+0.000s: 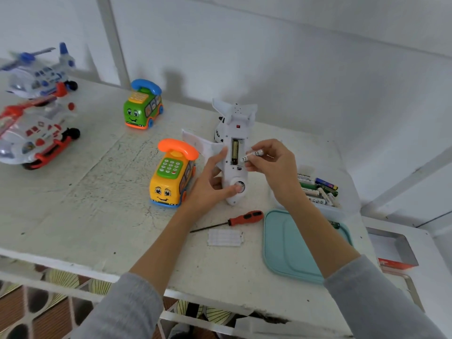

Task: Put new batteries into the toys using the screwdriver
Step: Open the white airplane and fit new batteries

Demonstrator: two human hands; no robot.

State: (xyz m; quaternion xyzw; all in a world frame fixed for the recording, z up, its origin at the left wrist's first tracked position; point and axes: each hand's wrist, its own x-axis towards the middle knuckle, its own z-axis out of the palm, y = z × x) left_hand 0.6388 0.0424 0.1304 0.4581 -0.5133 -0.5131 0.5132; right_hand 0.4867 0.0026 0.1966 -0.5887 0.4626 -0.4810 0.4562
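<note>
A single head-worn view looks forward and steeply down from above the near edge of the desk (73, 216), close enough that both forearms rise from the bottom edge to the hands (244, 172) at centre. It faces a white wall behind the desk. The wide lens bends the edges, and the far-left corner seems slightly blurred

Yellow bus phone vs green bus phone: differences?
The yellow bus phone has an orange handset and green keypad; the green bus phone has a blue handset and yellow keypad. The yellow one stands nearer, beside the left hand; the green stands farther back, alone. Both stand upright, with smiling faces.
</note>
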